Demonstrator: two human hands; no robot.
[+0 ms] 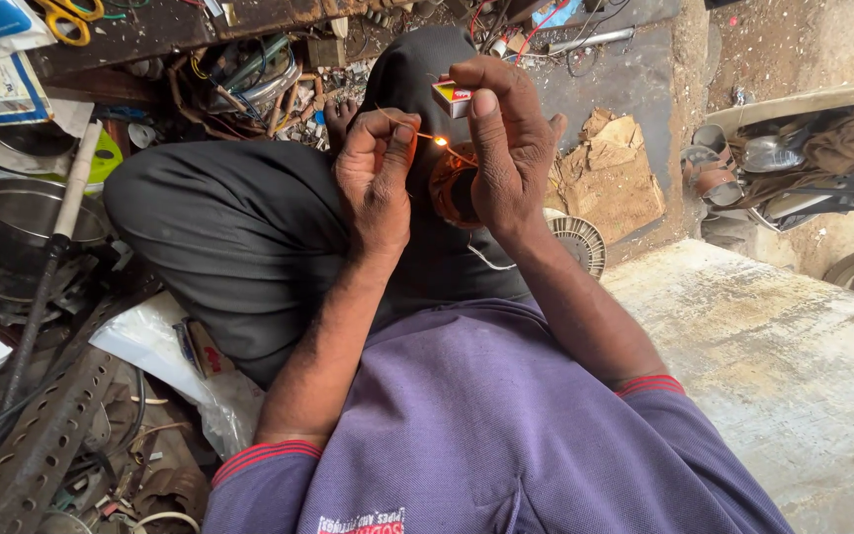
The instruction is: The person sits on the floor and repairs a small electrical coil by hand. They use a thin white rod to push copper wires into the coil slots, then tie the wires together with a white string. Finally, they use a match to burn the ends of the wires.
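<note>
Two hands meet over the crossed legs in dark trousers (219, 237). The left hand (376, 183) has thumb and forefinger pinched together on a thin lit matchstick (417, 132), its small flame just beyond the fingertips. The right hand (506, 148) clamps a small matchbox (451, 98) at its fingertips and seems also to hold a coil of copper wire (447, 188), half hidden behind it.

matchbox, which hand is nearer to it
Right. The right hand pinches the matchbox between its fingertips. The left hand is below and to its left, apart from it, holding a lit match.
</note>
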